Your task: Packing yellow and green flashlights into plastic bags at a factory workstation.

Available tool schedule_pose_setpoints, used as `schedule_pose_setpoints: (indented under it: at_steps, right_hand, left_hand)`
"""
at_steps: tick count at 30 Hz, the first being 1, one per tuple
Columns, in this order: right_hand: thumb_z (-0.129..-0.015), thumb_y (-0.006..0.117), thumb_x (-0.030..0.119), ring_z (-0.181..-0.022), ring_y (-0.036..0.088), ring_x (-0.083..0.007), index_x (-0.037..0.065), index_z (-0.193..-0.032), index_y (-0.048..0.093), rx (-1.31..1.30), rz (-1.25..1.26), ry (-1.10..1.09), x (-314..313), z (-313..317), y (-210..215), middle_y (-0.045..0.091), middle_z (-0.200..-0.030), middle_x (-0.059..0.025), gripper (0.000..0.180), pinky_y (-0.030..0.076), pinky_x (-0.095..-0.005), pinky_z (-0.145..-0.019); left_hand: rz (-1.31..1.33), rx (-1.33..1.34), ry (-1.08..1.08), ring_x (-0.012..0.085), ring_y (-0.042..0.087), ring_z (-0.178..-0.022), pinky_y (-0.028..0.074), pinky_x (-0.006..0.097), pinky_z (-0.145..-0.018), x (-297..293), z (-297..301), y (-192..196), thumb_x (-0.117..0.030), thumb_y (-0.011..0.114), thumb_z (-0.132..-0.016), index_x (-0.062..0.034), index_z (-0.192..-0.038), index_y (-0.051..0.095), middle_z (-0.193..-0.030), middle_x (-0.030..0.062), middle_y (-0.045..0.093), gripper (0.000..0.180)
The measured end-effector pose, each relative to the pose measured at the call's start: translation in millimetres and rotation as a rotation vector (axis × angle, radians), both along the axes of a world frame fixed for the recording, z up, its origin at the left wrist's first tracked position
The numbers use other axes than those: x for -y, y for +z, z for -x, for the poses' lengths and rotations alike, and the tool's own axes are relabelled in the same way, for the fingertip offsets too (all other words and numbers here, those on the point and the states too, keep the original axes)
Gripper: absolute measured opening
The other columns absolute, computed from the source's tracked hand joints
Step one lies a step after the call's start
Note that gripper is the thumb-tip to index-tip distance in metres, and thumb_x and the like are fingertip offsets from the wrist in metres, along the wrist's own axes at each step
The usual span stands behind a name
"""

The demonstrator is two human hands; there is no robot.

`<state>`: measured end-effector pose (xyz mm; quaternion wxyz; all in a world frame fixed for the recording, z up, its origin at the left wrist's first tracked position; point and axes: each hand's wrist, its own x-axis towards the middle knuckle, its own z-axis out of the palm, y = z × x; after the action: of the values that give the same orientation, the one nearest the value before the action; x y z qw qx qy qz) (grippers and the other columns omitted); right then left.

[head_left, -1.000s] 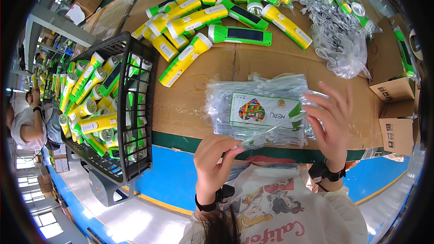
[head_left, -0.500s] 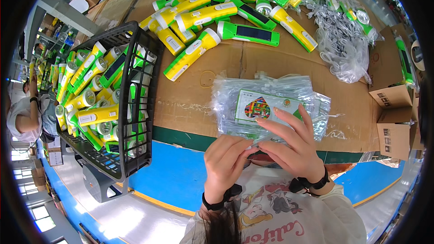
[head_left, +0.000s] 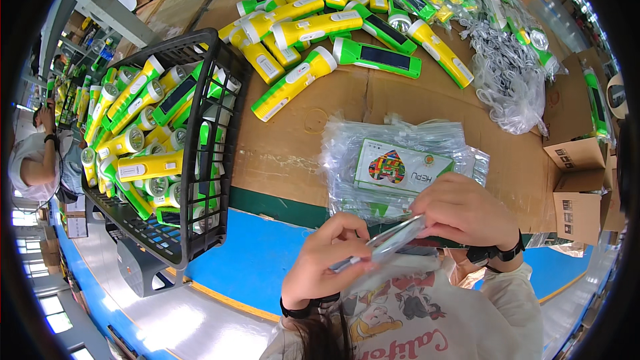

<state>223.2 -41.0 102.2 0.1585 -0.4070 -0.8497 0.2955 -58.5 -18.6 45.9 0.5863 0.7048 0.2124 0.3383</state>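
Note:
A clear plastic bag [head_left: 395, 239] is stretched between my two hands, off the table's near edge and in front of my shirt. My left hand [head_left: 325, 259] pinches its left side between thumb and fingers. At the right end of its upper edge, my right hand [head_left: 461, 209] grips with the fingertips together. Just beyond lies a pile of flat clear bags [head_left: 341, 153], and on top shows a white card [head_left: 415, 153] with a green border and a colourful print. My right hand hides the card's near right corner.
Left stands a black plastic basket [head_left: 212, 140] full of yellow-green flashlights. Many more flashlights [head_left: 297, 83] lie across the cardboard-covered table [head_left: 267, 167]. At the far right are a bag of grey cables [head_left: 510, 73] and open cardboard boxes [head_left: 579, 210]. A person [head_left: 40, 160] is at far left.
My hands have drawn apart, bringing the plastic bag up off the pile and toward me. My right hand's spread fingers have closed on its edge. The view has shifted slightly.

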Motion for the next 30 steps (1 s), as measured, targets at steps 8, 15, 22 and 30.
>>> schedule_pose_setpoints:
  at_steps: [8,15,22,30]
  right_hand:
    - [-0.089,0.070,0.015,-0.106,0.064,-0.0236,0.007,-0.101,0.063,-0.396,0.260,0.060,-41,-4,-6,0.067,-0.116,-0.0098,0.015,0.048,-0.0387,-0.088]
    - [-0.092,0.068,0.029,-0.103,0.062,-0.0313,0.005,-0.118,0.058,0.016,-0.405,-0.541,-182,-38,-72,0.065,-0.107,-0.0136,0.037,0.048,-0.0433,-0.090]
    - [-0.087,0.072,0.028,-0.104,0.062,-0.0276,0.001,-0.115,0.056,0.198,-0.260,-0.565,-199,-31,-79,0.064,-0.107,-0.0152,0.042,0.046,-0.0387,-0.092]
    - [-0.096,0.064,0.029,-0.119,0.059,-0.0259,0.005,-0.132,0.048,-1.132,0.463,-0.336,-110,-16,-17,0.061,-0.126,-0.0161,0.046,0.050,-0.0418,-0.099]
  left_hand:
    - [0.459,0.421,0.075,0.0223,0.054,-0.076,0.040,0.033,-0.068,15,31,-21,-0.002,0.067,-0.077,0.0030,-0.084,0.060,-0.085,0.0126,0.061,0.011]
    - [0.185,0.255,0.041,0.0190,0.043,-0.073,0.033,0.031,-0.063,8,30,-12,-0.004,0.071,-0.078,0.0011,-0.090,0.072,-0.081,0.0065,0.049,0.014]
    - [0.067,0.109,0.078,0.0185,0.041,-0.073,0.031,0.030,-0.062,12,32,3,-0.002,0.077,-0.073,-0.0028,-0.089,0.074,-0.080,0.0048,0.042,0.016]
    - [-0.116,-0.119,0.011,0.0220,0.044,-0.074,0.037,0.031,-0.061,7,13,6,-0.006,0.077,-0.078,-0.0045,-0.092,0.072,-0.085,0.0077,0.044,0.016]
